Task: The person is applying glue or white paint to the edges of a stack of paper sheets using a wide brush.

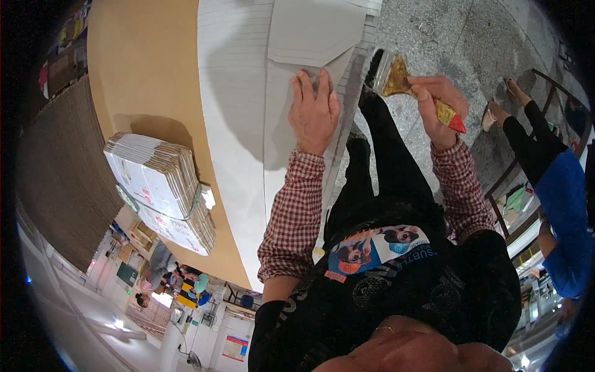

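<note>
My left hand (pixel 315 111) lies flat, fingers spread, on the edge of the top white cardboard sheet (pixel 238 93) of a stack on the tan table (pixel 145 62). My right hand (pixel 437 102) is closed round a glue-stained brush (pixel 403 82) with a yellow handle and a red end. The brush's bristles are held off the table edge, above the speckled floor (pixel 452 31) and close to my black-trousered legs (pixel 390 155). The two hands are about a hand's width apart.
A strapped bundle of flattened printed cartons (pixel 161 192) sits on the table to the left. A tall pile of brown corrugated sheets (pixel 62 173) stands further left. Another person in a blue top (pixel 564 204) and sandals sits at the right by a metal frame (pixel 545 93).
</note>
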{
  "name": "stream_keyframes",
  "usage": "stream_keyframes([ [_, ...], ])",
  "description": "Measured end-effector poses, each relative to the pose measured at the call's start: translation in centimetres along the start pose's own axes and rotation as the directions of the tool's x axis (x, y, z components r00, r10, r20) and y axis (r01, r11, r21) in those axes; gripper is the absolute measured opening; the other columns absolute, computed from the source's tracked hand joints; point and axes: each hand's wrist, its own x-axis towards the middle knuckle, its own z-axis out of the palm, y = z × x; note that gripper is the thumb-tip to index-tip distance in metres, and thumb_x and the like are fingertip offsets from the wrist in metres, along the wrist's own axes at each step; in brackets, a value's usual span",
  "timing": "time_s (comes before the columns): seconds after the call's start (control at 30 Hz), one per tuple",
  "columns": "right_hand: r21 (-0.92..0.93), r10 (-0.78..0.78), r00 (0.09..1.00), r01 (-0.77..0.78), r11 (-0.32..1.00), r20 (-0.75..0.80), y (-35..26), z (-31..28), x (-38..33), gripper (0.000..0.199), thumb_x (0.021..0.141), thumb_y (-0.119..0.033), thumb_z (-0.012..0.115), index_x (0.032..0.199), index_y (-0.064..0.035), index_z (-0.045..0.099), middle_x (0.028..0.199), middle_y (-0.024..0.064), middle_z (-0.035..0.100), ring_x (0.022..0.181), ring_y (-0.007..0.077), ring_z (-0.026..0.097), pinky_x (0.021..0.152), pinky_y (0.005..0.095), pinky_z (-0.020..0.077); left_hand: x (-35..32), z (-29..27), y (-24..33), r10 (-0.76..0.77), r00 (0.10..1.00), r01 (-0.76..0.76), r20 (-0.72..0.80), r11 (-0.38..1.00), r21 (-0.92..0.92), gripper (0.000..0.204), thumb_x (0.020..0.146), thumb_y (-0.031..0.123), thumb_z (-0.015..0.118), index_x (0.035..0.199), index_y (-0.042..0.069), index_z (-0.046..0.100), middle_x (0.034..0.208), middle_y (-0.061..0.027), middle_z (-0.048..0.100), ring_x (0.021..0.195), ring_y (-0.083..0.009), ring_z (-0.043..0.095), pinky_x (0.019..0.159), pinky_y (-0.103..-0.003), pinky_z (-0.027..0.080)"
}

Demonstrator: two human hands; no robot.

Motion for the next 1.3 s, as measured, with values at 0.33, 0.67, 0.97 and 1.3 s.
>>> stream_keyframes([
  [0.33,0.003,0.004,1.0,-0.004,1.0,-0.02,-0.6,-0.7,-3.7,0.007,0.082,-0.002,0.061,0.079,0.0027,0.064,0.086,0.0155,0.068,0.073,0.018,0.063,0.064,0.0286,0.0499,-4.5,1.8,1.7,-0.134,0.989,0.135,-0.062,0.991,0.017,0.06,0.088,0.038,0.055,0.137,0.006,0.04,0.141,-0.0299,0.029,0.13,-0.048,0.028,0.106,-0.051,0.024],
  [0.67,0.003,-0.073,0.996,0.073,0.997,-0.043,0.1,1.5,-3.1,0.006,0.082,-0.002,0.063,0.083,0.0025,0.066,0.087,0.0127,0.068,0.072,0.0152,0.063,0.062,0.0258,0.049,-5.8,0.2,-0.5,-0.045,0.999,0.044,-0.02,0.997,-0.064,0.046,0.092,0.03,0.048,0.132,0.008,0.048,0.133,-0.0302,0.041,0.121,-0.049,0.04,0.097,-0.048,0.04],
  [0.97,0.024,-0.034,0.998,0.035,0.999,-0.048,-0.8,2.0,-5.3,0.006,0.083,-0.004,0.063,0.08,0.0015,0.065,0.084,0.0136,0.068,0.072,0.0162,0.063,0.064,0.0276,0.0496,-5.5,0.2,-0.8,-0.005,0.997,0.006,-0.079,1.0,0.011,0.038,0.091,0.026,0.049,0.125,0.009,0.055,0.125,-0.0303,0.049,0.112,-0.048,0.05,0.088,-0.046,0.047],
  [1.3,-0.019,-0.028,0.999,0.027,0.999,-0.038,-2.3,1.0,-8.5,0.007,0.083,-0.003,0.063,0.08,0.0029,0.065,0.085,0.0147,0.068,0.072,0.018,0.064,0.063,0.0289,0.0503,-12.7,2.3,0.0,-0.219,0.975,0.22,-0.032,0.974,0.052,0.073,0.087,0.043,0.056,0.143,0.004,0.029,0.147,-0.0292,0.017,0.136,-0.0445,0.014,0.108,-0.056,0.015],
])
